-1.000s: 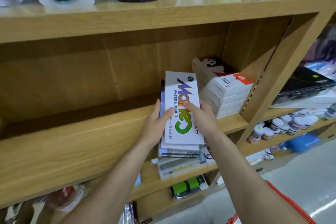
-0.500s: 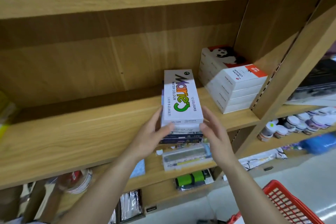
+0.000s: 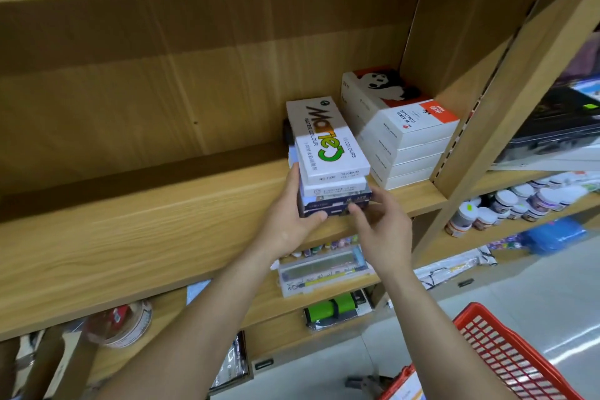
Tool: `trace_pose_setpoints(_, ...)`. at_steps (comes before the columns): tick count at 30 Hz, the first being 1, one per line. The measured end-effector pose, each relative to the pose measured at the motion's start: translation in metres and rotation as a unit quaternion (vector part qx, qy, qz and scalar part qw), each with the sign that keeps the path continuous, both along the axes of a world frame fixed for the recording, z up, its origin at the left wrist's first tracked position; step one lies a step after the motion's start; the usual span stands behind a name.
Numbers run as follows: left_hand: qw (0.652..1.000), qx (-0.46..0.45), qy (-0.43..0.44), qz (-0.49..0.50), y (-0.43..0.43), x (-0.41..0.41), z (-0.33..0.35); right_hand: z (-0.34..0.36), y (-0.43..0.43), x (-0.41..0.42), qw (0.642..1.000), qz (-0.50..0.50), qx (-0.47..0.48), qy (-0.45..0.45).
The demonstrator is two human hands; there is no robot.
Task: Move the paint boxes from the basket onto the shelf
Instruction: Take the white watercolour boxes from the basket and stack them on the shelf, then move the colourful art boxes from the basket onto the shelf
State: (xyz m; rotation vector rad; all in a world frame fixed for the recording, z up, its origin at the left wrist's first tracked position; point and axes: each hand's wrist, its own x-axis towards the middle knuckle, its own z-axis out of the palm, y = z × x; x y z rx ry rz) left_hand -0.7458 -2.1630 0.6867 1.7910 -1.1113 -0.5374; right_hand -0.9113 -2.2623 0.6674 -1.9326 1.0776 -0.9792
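A stack of paint boxes rests on the wooden shelf, topped by a white "Marie's water colour" box with a dark blue box at the bottom. My left hand grips the stack's left side, thumb on the front of the dark box. My right hand is at the front right corner, fingers spread, fingertips touching the dark box. The red basket shows at the bottom right; its contents are mostly out of frame.
A pile of white panda watercolour boxes stands just right of my stack, against the slanted wooden upright. Bare shelf board stretches to the left. Below are a clear plastic case, a tape roll and paint jars.
The stack has slid further back onto the shelf. My hands dropped from the top box to the bottom of the stack, and the view tilted down, showing more of the basket.
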Motion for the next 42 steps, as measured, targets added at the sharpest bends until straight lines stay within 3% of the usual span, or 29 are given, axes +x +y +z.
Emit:
trace_pose_setpoints(5,0.999,0.018,-0.024,0.014,-0.049,-0.013,0.000,0.002,-0.024,-0.004,0.997,-0.079,0.006,-0.014)
trace_pose_setpoints(13,0.997,0.055,-0.055,0.029,-0.054,-0.014,0.000,-0.002,-0.034,-0.011,0.997,-0.043,-0.046,0.043)
trace_pose_setpoints(18,0.998,0.039,-0.041,-0.002,-0.018,-0.018,0.016,0.003,-0.029,-0.018,0.998,-0.046,-0.005,0.040)
trace_pose_setpoints(23,0.991,-0.007,-0.125,-0.047,0.048,-0.056,0.003,-0.015,-0.001,-0.067,0.996,-0.074,0.011,0.050)
trace_pose_setpoints(27,0.977,0.062,-0.120,-0.162,0.053,-0.097,-0.045,-0.049,0.032,-0.132,0.986,-0.111,0.073,0.105)
trace_pose_setpoints(33,0.921,0.224,-0.103,-0.300,0.022,-0.160,-0.146,-0.119,0.078,-0.255,0.935,-0.258,0.163,0.182)
trace_pose_setpoints(37,0.900,0.267,-0.113,-0.326,0.001,-0.197,-0.197,-0.171,0.086,-0.316,0.896,-0.285,0.253,0.226)
trace_pose_setpoints(42,0.905,0.311,-0.073,-0.280,-0.042,-0.239,-0.264,-0.249,0.054,-0.348,0.873,-0.232,0.339,0.262)
